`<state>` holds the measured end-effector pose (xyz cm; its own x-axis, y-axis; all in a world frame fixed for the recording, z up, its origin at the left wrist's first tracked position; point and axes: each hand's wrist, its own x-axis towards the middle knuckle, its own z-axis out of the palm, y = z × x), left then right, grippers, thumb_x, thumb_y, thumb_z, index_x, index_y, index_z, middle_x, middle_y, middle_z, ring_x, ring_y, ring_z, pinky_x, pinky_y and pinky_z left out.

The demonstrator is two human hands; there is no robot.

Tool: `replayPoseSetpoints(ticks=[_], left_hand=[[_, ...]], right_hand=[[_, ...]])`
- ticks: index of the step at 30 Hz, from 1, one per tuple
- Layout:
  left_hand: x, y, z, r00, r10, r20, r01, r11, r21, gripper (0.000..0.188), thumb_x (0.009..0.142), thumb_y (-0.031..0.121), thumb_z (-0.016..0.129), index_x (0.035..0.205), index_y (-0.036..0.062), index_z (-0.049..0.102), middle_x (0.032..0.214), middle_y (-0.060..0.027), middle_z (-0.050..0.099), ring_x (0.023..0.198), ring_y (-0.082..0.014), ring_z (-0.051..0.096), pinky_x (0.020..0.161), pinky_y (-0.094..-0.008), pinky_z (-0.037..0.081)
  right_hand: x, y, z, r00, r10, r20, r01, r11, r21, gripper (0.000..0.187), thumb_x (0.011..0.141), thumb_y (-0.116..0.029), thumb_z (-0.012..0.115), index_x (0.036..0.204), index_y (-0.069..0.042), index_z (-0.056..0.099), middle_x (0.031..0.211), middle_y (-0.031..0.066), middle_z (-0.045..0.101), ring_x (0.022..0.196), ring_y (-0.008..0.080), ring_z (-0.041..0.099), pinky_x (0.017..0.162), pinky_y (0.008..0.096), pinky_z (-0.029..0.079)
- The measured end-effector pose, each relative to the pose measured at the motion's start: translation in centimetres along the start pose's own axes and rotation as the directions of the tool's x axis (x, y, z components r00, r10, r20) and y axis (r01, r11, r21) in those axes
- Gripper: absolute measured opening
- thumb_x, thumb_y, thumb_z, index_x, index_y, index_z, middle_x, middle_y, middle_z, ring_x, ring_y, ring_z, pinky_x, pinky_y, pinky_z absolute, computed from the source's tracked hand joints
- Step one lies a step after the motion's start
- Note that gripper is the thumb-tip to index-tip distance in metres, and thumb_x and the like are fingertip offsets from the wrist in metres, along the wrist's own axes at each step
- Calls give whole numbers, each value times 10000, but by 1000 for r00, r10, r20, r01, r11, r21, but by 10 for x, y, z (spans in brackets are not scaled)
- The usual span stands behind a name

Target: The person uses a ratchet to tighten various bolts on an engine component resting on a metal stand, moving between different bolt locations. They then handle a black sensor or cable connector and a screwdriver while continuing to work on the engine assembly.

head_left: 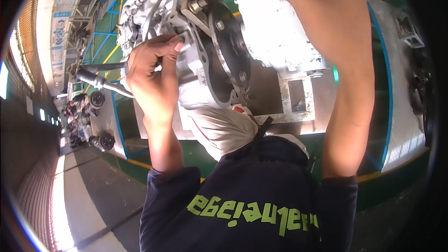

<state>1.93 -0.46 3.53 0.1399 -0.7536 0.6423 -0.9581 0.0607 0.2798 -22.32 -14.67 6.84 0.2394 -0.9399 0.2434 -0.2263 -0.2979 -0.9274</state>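
A silver-grey metal housing (pixel 191 81), which looks like a gearbox casing, stands in front of me with pipes and fittings on its left side. At its right, a black round plate (pixel 226 42) with several bolts faces a bright, washed-out metal block (pixel 275 32). My left hand (pixel 156 72) is closed against the housing's flange, thumb and forefinger pinched together; whatever lies between them is hidden. Over the far right of the block, my right hand (pixel 326 14) has its fingers curled inward. Its fingertips run off the top edge, and what they grip cannot be made out.
A black hose with a metal clamp (pixel 98 80) reaches in from the left. A pale metal frame (pixel 298 112) sits below the block. Blue-edged grey platforms (pixel 392 88) flank the green floor, with wheeled machinery (pixel 95 100) farther left and a mesh wall (pixel 28 149) beyond.
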Motion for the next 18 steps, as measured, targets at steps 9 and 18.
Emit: replayPoseSetpoints(ticks=[9,18], left_hand=[[16,-9,-11,964,-49,263,117,961,-250,96,905,-64,639,972,3,654,1014,-148,765,929,-328,731,818,-381,565],[13,-18,-9,988,137,75,-124,980,-156,229,838,63,804,1017,16,669,990,-131,724,864,-315,677,817,-376,532]], right_hand=[[-32,19,-17,988,-154,-25,151,908,392,690,944,-240,569,1507,124,405,1017,89,596,646,108,499,616,244,406],[-172,3,1,993,-106,59,57,839,542,747,942,-205,721,1559,50,384,896,151,637,578,86,523,515,187,424]])
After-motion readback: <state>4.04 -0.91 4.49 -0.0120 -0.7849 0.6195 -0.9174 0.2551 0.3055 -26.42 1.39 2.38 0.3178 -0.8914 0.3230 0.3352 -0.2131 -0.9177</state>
